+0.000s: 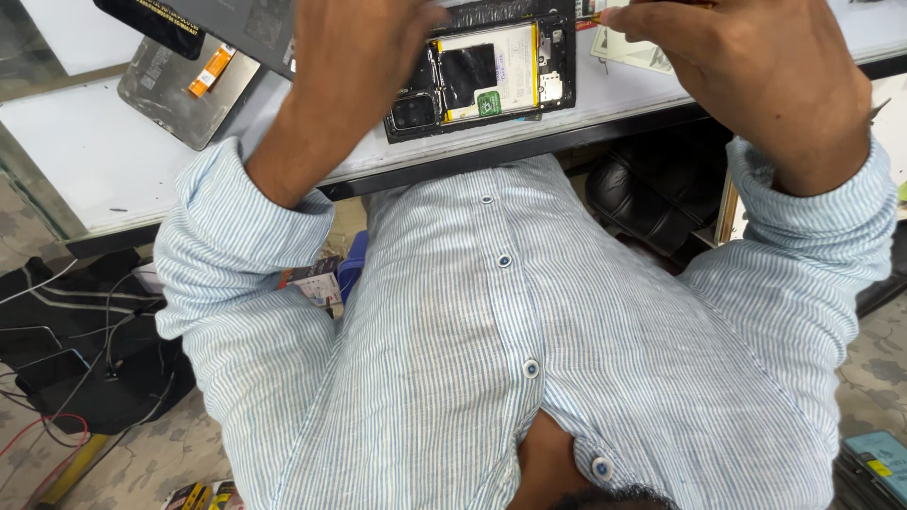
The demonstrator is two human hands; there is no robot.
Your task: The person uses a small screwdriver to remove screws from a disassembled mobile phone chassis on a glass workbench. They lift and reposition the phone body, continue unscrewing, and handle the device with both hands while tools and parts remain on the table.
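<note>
Left hand (354, 47), at about eleven o'clock, lies with curled fingers on the left edge of the opened phone (482, 80); whether it grips is unclear. Right hand (756, 66), at one o'clock, pinches a thin tool (588, 17) beside the phone's top corner. At twelve o'clock the phone rests back-open on the white bench (104, 151). A detached screen panel (184, 90) lies at ten o'clock.
</note>
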